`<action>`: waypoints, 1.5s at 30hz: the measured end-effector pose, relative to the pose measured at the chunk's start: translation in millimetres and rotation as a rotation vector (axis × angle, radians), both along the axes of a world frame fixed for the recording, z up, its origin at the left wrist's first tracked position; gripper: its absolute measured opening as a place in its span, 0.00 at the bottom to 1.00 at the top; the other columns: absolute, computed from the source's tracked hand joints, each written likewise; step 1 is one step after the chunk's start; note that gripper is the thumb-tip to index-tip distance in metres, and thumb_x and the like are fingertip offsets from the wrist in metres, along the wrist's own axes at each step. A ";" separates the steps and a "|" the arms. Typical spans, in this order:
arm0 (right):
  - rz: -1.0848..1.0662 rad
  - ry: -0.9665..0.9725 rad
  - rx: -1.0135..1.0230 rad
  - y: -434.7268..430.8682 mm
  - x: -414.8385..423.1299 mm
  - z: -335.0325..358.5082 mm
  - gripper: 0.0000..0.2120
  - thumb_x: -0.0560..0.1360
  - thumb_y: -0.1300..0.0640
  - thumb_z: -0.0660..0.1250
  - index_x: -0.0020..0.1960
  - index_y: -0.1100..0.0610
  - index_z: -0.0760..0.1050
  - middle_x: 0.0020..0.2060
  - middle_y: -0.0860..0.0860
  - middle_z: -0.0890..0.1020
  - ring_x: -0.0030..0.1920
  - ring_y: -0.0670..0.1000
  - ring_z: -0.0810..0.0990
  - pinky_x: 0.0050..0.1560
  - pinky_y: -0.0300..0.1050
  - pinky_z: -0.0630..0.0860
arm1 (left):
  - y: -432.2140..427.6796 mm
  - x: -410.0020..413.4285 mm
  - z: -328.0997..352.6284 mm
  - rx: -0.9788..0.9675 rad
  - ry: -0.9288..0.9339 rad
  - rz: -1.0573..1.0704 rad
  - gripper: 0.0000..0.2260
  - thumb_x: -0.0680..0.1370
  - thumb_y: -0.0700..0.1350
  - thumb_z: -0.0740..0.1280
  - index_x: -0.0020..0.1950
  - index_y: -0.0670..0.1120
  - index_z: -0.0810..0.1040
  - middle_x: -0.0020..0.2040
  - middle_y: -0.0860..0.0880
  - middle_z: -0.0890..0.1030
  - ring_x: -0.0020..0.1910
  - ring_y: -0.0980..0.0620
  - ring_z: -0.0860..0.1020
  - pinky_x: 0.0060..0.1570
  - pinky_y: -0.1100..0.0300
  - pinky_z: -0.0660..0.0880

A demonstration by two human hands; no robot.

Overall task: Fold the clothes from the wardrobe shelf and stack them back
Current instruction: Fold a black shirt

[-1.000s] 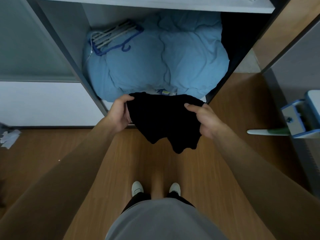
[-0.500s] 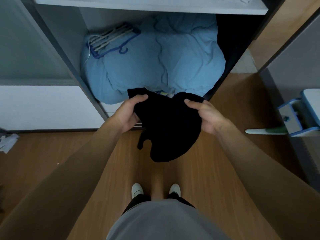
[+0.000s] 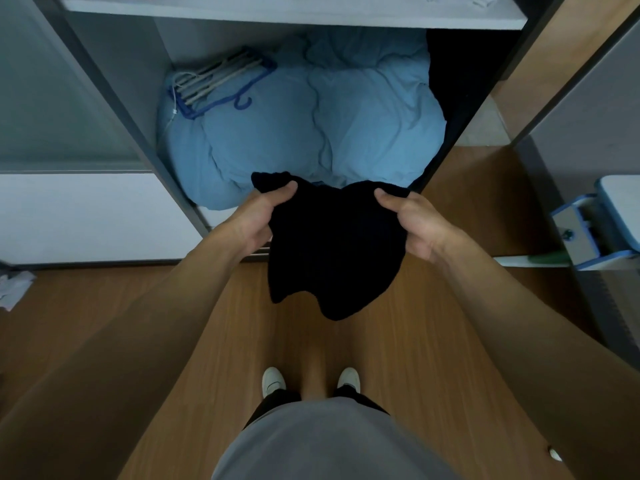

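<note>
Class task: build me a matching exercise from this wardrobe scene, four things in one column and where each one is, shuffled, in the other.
Things
1. black garment
2. hangers
3. blue duvet
4. white shoes

Places
A. lying on the blue duvet, left side
B. on the wooden floor
C. gripped by the left hand and right hand
D. stuffed in under the white shelf

Pairs: 1-C, 2-A, 3-D, 4-B

a home bedroom or dressing corner. an open wardrobe (image 3: 114, 98) with a white shelf (image 3: 294, 8) holds a bundled blue duvet (image 3: 311, 133) and spare hangers (image 3: 214, 84). wood-look floor (image 3: 156, 306) runs in front of it.
</note>
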State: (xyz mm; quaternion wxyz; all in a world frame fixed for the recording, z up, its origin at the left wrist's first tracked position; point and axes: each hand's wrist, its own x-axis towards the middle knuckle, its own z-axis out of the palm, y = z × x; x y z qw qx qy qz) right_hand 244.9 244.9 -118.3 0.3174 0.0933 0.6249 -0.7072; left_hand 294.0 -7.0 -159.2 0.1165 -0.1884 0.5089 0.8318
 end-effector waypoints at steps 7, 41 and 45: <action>-0.096 -0.018 0.192 -7.9 -6.9 -1.1 0.11 0.80 0.59 0.67 0.61 0.61 0.78 0.52 0.57 0.85 0.50 0.55 0.86 0.42 0.44 0.82 | 6.9 2.7 4.7 0.018 0.002 0.090 0.15 0.77 0.48 0.72 0.61 0.42 0.79 0.53 0.44 0.86 0.52 0.46 0.85 0.44 0.58 0.81; 0.797 0.782 0.675 -43.2 -1.4 8.6 0.17 0.76 0.55 0.73 0.64 0.54 0.79 0.68 0.45 0.75 0.68 0.43 0.71 0.69 0.38 0.65 | -38.1 6.2 15.5 -0.337 -0.157 0.177 0.16 0.72 0.54 0.76 0.52 0.44 0.82 0.44 0.47 0.87 0.43 0.51 0.86 0.37 0.63 0.80; 0.623 0.460 0.353 -43.3 2.3 7.2 0.18 0.75 0.62 0.72 0.31 0.44 0.82 0.30 0.39 0.82 0.32 0.37 0.80 0.34 0.29 0.71 | -44.3 8.2 8.4 -0.316 -0.135 0.292 0.16 0.76 0.57 0.71 0.51 0.44 0.83 0.45 0.47 0.87 0.44 0.52 0.86 0.38 0.65 0.80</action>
